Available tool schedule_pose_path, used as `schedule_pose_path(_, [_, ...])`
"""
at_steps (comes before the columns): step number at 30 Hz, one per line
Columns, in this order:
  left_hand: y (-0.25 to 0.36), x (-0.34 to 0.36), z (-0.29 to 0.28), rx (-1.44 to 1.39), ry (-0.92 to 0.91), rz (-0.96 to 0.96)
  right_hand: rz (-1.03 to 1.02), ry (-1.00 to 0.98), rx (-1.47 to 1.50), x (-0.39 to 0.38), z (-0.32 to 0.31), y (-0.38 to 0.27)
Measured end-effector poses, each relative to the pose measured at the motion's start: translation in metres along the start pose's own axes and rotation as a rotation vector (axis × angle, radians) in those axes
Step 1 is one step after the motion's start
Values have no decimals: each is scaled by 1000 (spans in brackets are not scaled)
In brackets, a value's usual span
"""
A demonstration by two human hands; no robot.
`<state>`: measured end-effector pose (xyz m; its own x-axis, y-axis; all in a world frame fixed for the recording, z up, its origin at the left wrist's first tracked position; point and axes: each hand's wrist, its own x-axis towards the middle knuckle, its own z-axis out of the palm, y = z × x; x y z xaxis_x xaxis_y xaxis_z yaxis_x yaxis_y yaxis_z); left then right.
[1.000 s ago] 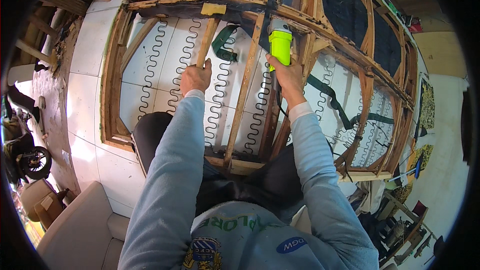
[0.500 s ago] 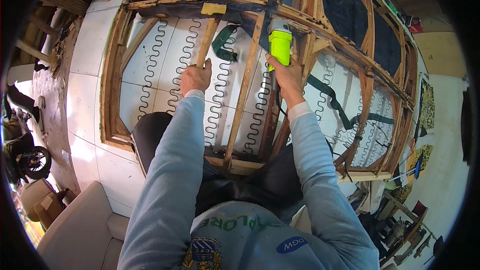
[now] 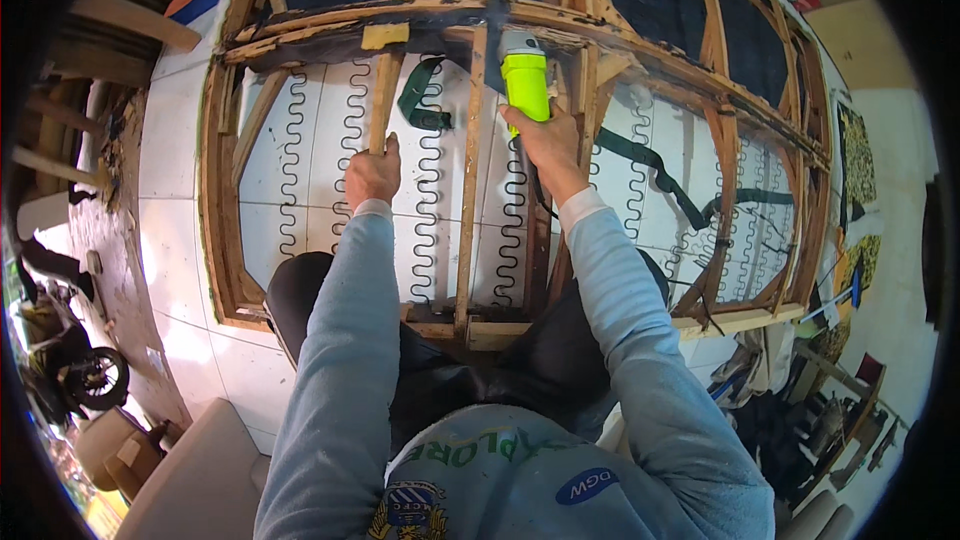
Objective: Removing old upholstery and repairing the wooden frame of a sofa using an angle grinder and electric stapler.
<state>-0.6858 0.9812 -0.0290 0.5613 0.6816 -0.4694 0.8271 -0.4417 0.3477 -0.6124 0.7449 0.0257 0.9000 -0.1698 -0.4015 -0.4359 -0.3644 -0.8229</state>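
A bare wooden sofa frame (image 3: 470, 325) with wavy metal springs (image 3: 428, 230) lies before me, my legs within its near side. My left hand (image 3: 372, 178) is closed around one of its narrow wooden slats (image 3: 384, 100). My right hand (image 3: 552, 145) grips a bright yellow-green angle grinder (image 3: 526, 85) by its body. The grey head of the grinder points away from me, up against the long cross rail (image 3: 640, 35). Its disc is hidden from view. The black cord trails down below my right hand.
Dark green webbing strips (image 3: 640, 152) hang loose inside the frame. Black cloth (image 3: 655, 10) covers its far half. A beige sofa (image 3: 195, 480) stands at lower left, and a small wheel (image 3: 97, 378) lies beyond it. Stacked timber (image 3: 130, 15) is at upper left.
The whole view has shifted, so the frame and both hands appear farther left. The grinder head stays near the cross rail, and both grips are unchanged.
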Motion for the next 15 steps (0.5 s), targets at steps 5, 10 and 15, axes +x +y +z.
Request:
schedule_pose_path(5, [-6,10,9,7,38,9,-98,40,-7,6,2,8])
schedule_pose_path(10, [-12,17,14,7,52,20,-66,-43,-74,8,-6,4])
schedule_pose_path(15, [-7,14,12,36,49,-7,-48,-78,-111,8,-19,-1])
